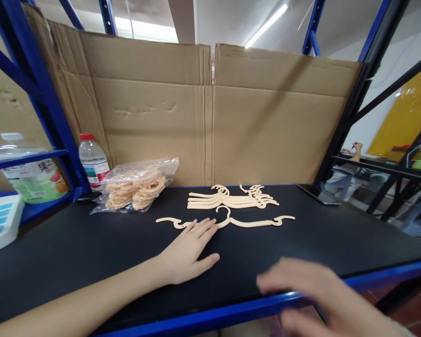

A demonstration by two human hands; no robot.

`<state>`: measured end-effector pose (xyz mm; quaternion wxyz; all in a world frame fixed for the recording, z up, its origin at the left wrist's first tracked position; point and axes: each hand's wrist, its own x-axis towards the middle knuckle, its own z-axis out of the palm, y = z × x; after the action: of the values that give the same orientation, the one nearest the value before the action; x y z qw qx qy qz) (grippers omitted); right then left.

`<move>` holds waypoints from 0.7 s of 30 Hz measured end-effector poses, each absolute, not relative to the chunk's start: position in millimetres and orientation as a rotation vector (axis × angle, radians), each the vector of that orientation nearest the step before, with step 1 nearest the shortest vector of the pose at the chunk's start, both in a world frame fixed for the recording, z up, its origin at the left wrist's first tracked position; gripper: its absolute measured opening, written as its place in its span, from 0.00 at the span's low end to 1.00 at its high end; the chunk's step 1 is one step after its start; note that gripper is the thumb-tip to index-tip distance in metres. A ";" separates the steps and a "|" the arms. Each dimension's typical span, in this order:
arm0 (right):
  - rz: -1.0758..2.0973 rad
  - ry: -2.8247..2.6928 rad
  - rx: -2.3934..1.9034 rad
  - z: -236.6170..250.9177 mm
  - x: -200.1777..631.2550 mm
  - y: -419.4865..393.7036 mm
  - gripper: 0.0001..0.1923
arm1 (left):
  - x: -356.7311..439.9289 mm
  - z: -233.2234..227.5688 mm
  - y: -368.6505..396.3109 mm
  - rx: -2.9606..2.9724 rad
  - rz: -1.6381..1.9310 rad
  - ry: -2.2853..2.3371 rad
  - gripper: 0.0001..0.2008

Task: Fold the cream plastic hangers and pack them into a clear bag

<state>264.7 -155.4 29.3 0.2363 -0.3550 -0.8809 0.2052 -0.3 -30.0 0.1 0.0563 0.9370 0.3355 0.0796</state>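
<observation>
Nearest the camera, the right hand [315, 292] hangs blurred over the blue front edge of the bench [73, 252], fingers spread loosely and pointing left; it holds nothing, and whether it touches the edge cannot be told. A little beyond it and to its left, the left hand [189, 248] lies palm down and flat on the black bench top, fingers straight and slightly apart, thumb out to the side, gripping nothing. Its fingertips reach the left arm of a single cream hanger [252, 222] that lies flat on the bench just beyond the hand, its hook pointing away from the person; they appear to touch or cover it.

Just behind that hanger sits a stack of hangers [228, 200] of the same cream plastic, lying flat and bunched together. Beyond the left hand and off to its left is a clear bag [136, 185] of pale ring-shaped pieces. Farther left stand a water bottle [93, 159] with a red cap and, outside the blue frame, a larger juice bottle [31, 171]. Far beyond the right hand, a dark phone [318, 194] lies near the bench's back corner. A cardboard wall [210, 117] closes off the back.
</observation>
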 end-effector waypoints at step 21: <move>0.696 -2.596 -1.701 41.1 345.2 21.2 0.05 | 5.2 2.4 -37.4 2.949 0.415 1.074 0.24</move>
<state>345.2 21.2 41.1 -0.0197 -0.5347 -0.8160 0.2188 5.2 -37.4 2.4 -0.0122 0.9315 0.3391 0.1309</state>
